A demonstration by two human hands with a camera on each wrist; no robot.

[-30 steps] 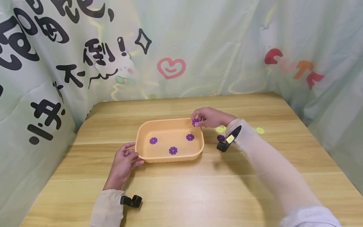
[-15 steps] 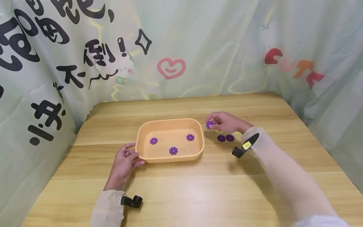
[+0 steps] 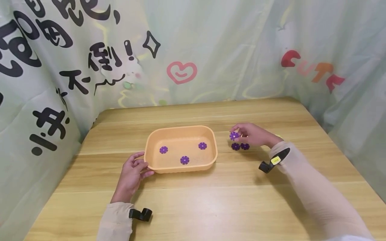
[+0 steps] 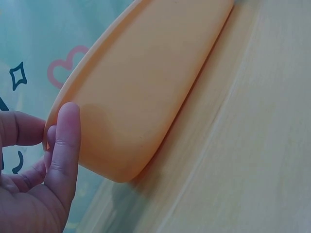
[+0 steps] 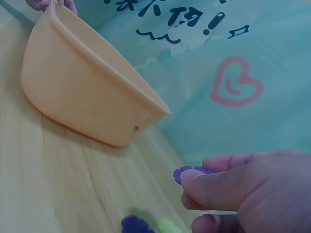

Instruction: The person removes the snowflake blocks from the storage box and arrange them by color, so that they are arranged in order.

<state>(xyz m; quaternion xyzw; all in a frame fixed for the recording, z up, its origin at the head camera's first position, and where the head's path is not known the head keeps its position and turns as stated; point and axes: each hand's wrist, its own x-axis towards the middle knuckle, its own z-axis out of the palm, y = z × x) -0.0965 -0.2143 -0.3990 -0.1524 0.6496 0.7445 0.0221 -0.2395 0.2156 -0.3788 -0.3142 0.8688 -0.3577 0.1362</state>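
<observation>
My left hand grips the near left corner of an orange plastic basin, its thumb against the outer wall. Three purple flower-shaped discs lie inside: a left disc, a front disc and a right disc. Right of the basin and above the table, my right hand pinches another purple disc between thumb and fingers. Just below that hand, two purple discs lie side by side, a left one and a right one.
A yellow-green disc shows beside a purple one in the right wrist view. Behind my right wrist, a sliver of yellow peeks out. The wooden table meets a printed curtain at its back and sides.
My right hand has moved right from above the basin's far right corner, still pinching the purple disc, and now hovers by the discs on the table. My left hand and the basin stay put.
</observation>
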